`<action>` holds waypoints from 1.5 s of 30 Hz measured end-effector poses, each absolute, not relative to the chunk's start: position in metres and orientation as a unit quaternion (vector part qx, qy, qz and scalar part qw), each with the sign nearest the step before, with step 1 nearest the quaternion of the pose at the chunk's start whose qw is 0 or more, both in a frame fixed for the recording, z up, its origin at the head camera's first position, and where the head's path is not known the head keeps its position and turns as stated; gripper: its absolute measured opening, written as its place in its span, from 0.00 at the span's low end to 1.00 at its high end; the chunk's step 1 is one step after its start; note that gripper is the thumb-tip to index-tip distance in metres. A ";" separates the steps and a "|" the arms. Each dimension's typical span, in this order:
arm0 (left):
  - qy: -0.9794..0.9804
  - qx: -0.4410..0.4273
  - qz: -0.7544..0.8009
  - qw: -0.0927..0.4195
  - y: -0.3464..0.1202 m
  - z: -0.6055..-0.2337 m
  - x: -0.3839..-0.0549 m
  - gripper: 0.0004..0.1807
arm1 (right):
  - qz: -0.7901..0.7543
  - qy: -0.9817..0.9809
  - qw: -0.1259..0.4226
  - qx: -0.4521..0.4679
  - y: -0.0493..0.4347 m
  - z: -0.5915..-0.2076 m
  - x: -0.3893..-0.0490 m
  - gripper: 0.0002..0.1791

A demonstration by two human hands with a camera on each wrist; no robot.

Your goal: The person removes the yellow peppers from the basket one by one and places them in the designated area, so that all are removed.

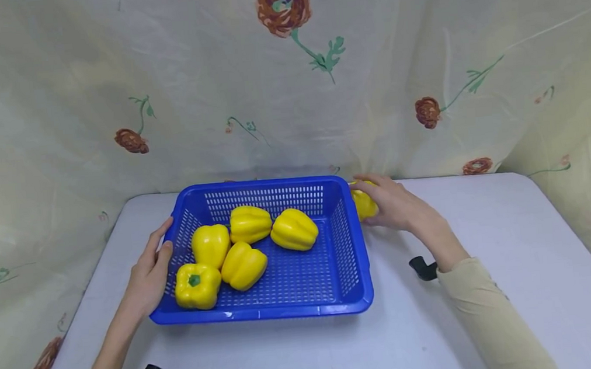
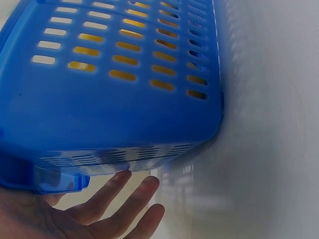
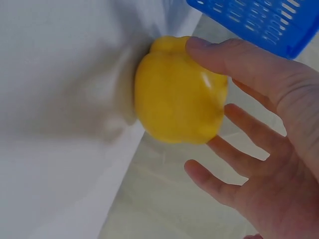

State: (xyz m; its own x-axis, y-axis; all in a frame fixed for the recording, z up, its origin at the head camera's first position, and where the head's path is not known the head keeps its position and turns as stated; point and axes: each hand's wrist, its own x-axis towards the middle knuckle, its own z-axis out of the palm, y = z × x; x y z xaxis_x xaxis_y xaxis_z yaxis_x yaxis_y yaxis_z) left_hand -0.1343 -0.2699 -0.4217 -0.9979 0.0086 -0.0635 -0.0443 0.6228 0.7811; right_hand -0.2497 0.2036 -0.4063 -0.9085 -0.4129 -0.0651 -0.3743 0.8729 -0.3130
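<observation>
The right hand [image 1: 393, 204] curls its thumb and some fingers around a yellow pepper [image 3: 179, 92], its little finger free, just outside the right wall of the blue basket [image 1: 264, 314]; whether that pepper touches the desk [image 1: 289, 358] I cannot tell. The left hand [image 1: 148, 279] lies against the basket's left side, its fingers extended and loosely spread along the outside. Five more peppers [image 1: 244, 265] sit inside the basket, mostly toward its left, one with its green stem facing up. Flowered cloth [image 1: 371, 84] hangs behind.
</observation>
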 end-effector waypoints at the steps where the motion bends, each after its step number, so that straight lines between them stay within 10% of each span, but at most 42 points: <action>1: 0.900 -0.010 0.435 0.030 -0.270 -0.422 -0.134 0.32 | -0.146 0.966 0.063 -0.203 0.203 -0.404 -0.249 0.41; 28: 0.897 -0.013 0.440 0.036 -0.269 -0.421 -0.134 0.32 | -0.107 0.939 -0.020 -0.325 0.153 -0.351 -0.207 0.40; 45: 0.894 -0.016 0.446 0.036 -0.270 -0.421 -0.134 0.32 | -0.109 0.919 0.071 -0.372 0.112 -0.389 -0.214 0.49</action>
